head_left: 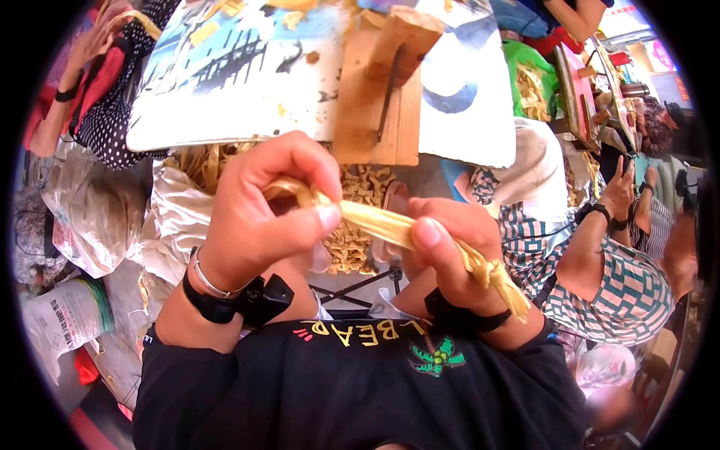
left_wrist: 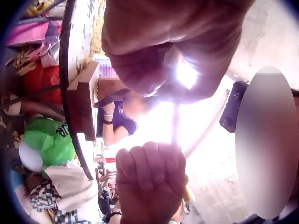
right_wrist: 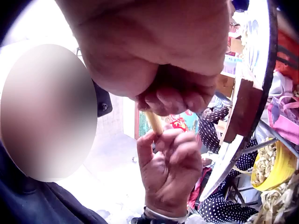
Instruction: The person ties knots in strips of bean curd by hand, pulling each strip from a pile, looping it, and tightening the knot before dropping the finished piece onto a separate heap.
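Note:
A long pale yellow flat strip point(head_left: 375, 223), pliable and slightly folded lengthwise, stretches between my two hands in front of my chest. My left hand point(head_left: 259, 214) pinches it between thumb and fingers, and a part of the strip bends in a loop inside those curled fingers. My right hand point(head_left: 459, 236) grips the strip farther along, thumb on top. Beyond the right thumb hangs a tied knot point(head_left: 491, 274) with a short frayed tail. In the right wrist view the strip point(right_wrist: 154, 122) shows as a short piece between both hands.
Ahead stands a white, stained table point(head_left: 247, 82) bearing a wooden block stand point(head_left: 379, 112) with a metal rod. Below it lies a heap of knotted yellow pieces point(head_left: 351, 251). White sacks point(head_left: 94, 210) are at left. Other people sit close on both sides, one in a patterned garment point(head_left: 615, 292).

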Motion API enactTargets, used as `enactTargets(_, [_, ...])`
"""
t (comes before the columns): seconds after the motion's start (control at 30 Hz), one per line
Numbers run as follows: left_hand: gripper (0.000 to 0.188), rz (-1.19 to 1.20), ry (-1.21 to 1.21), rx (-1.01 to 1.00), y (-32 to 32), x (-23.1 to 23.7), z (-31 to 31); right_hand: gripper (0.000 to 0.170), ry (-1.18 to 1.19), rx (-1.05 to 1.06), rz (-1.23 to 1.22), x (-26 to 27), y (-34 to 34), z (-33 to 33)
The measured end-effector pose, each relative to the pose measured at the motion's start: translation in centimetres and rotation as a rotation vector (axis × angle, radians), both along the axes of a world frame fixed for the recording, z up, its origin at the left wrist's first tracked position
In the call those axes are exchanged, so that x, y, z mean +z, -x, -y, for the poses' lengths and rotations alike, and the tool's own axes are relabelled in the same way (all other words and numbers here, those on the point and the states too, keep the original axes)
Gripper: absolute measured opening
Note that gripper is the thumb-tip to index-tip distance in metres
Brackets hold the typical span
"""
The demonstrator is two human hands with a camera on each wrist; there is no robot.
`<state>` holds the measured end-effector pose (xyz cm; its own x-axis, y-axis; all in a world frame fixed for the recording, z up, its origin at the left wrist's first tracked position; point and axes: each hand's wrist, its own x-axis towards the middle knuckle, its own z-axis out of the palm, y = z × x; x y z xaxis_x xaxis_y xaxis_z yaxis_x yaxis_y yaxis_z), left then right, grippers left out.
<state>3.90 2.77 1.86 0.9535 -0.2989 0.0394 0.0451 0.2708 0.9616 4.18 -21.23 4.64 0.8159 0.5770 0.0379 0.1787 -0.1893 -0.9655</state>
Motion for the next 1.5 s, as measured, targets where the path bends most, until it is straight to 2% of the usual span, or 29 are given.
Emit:
enactTargets(0.07, [0.025, -0.069, 0.151, 0.001, -0.3, 0.8, 1.1, 0.023, -0.067, -0.046, 0.037, -0.6, 0.0, -0.4])
enactTargets(0.1, [0.028, -0.106, 0.225, 0.001, -0.4, 1.4, 1.9, 0.018, -0.084, -0.080, 0.183, -2.1, 0.0, -0.5])
enactTargets(0.13, [0.031, -0.146, 0.300, 0.003, -0.3, 2.1, 2.7, 0.014, -0.013, -0.084, 0.276, -1.6, -0.1, -1.0])
enactTargets(0.2, [0.037, -0.228, 0.453, 0.017, -0.1, 3.1, 3.4, 0.008, 0.175, 0.068, 0.536, -2.3, -1.1, -1.3])
enactTargets(0.23, [0.035, -0.233, 0.337, -0.008, -0.4, 3.3, 2.8, 0.008, 0.300, 0.217, 0.423, -3.0, -1.4, -0.7])
enactTargets(0.27, [0.035, -0.217, 0.262, -0.021, -0.5, 3.0, 2.7, 0.021, 0.308, 0.020, 0.130, -2.5, -0.9, -0.4])
enactTargets(0.33, [0.035, -0.180, 0.123, -0.050, -0.5, 1.3, 3.0, 0.035, -0.176, -0.145, -0.156, -1.8, -1.3, 0.5])
enactTargets(0.37, [0.034, -0.106, 0.214, -0.146, -0.2, 0.4, 3.5, 0.038, -0.206, -0.154, -0.129, -1.7, -1.0, 0.1])
enactTargets(0.4, [0.035, 0.029, 0.076, -0.236, -0.2, -0.1, 3.4, 0.041, -0.235, -0.163, -0.101, -1.6, -0.7, -0.3])
enactTargets(0.43, [0.035, 0.049, -0.040, -0.224, -0.1, 0.0, 3.4, 0.045, -0.264, -0.172, -0.073, -1.5, -0.5, -0.7])
enactTargets(0.47, [0.036, 0.045, -0.119, -0.190, -0.2, 0.5, 3.3, 0.040, -0.208, -0.213, 0.032, -1.9, -0.3, -1.2])
enactTargets(0.53, [0.036, 0.003, -0.240, -0.101, -0.5, 1.5, 2.9, 0.025, -0.189, -0.338, 0.090, -2.2, -1.2, -1.6])
enactTargets(0.57, [0.025, -0.016, -0.289, -0.013, -0.9, 1.4, 2.7, 0.015, -0.263, -0.415, -0.066, -2.0, -1.4, -1.5])
enactTargets(0.6, [0.016, 0.021, -0.431, 0.036, -1.4, 1.0, 2.2, 0.015, -0.325, -0.462, -0.098, -2.5, -2.3, -1.2])
enactTargets(0.67, [0.010, 0.160, -0.400, 0.146, -2.0, -0.4, 2.6, 0.015, -0.338, -0.467, -0.120, -3.1, -3.8, -1.0])
enactTargets(0.77, [0.010, 0.240, -0.559, 0.243, -3.0, -0.6, 2.8, 0.016, -0.372, -0.511, -0.124, -3.9, -4.6, -1.3])
enactTargets(0.9, [0.011, 0.320, -0.630, 0.342, -4.7, -1.7, 3.4, 0.017, -0.308, -0.575, 0.030, -5.0, -5.9, -1.8])
enactTargets(1.0, [0.011, 0.413, -0.693, 0.363, -5.4, -2.3, 3.8, 0.021, 0.045, -0.506, 0.383, -5.8, -6.4, -1.6])
enactTargets(1.03, [0.012, 0.507, -0.796, 0.355, -5.6, -2.0, 3.7, 0.019, 0.114, -0.486, 0.536, -6.1, -6.9, -1.7])
enactTargets(1.1, [0.012, 0.704, -0.997, 0.336, -5.7, -1.0, 3.6, 0.015, 0.284, -0.421, 0.669, -6.1, -7.4, -1.5])
enactTargets(1.13, [0.012, 0.675, -1.026, 0.353, -5.6, -0.9, 3.4, 0.014, 0.365, -0.386, 0.743, -5.9, -7.6, -1.5])
enactTargets(1.2, [0.012, 0.626, -1.088, 0.397, -5.4, -1.1, 2.8, 0.014, 0.282, -0.441, 0.659, -5.9, -7.4, -1.5])
enactTargets(1.23, [0.010, 0.480, -0.932, 0.468, -5.3, -1.2, 2.8, 0.014, 0.231, -0.477, 0.597, -6.0, -7.0, -1.3])
enactTargets(1.27, [0.011, 0.227, -0.789, 0.482, -4.7, -0.7, 2.6, 0.014, 0.180, -0.511, 0.530, -6.0, -6.5, -1.1])
enactTargets(1.3, [0.016, 0.193, -0.508, 0.504, -4.6, -1.0, 2.7, 0.018, 0.140, -0.579, 0.323, -5.6, -5.9, -0.6])
enactTargets(1.33, [0.021, 0.156, -0.225, 0.517, -4.5, -1.1, 2.9, 0.018, -0.068, -0.594, 0.101, -5.5, -5.8, -0.4])
enactTargets(1.37, [0.025, 0.014, -0.143, 0.470, -4.1, -0.4, 2.7, 0.020, -0.237, -0.597, 0.058, -5.7, -6.0, -0.4])
enactTargets(1.4, [0.023, -0.008, -0.016, 0.439, -3.7, -0.6, 2.9, 0.023, -0.404, -0.596, 0.014, -5.8, -6.2, -0.3])
enactTargets(1.5, [0.019, -0.107, 0.297, 0.377, -3.1, -0.6, 3.8, 0.025, -0.444, -0.485, -0.086, -3.8, -4.9, 0.3])
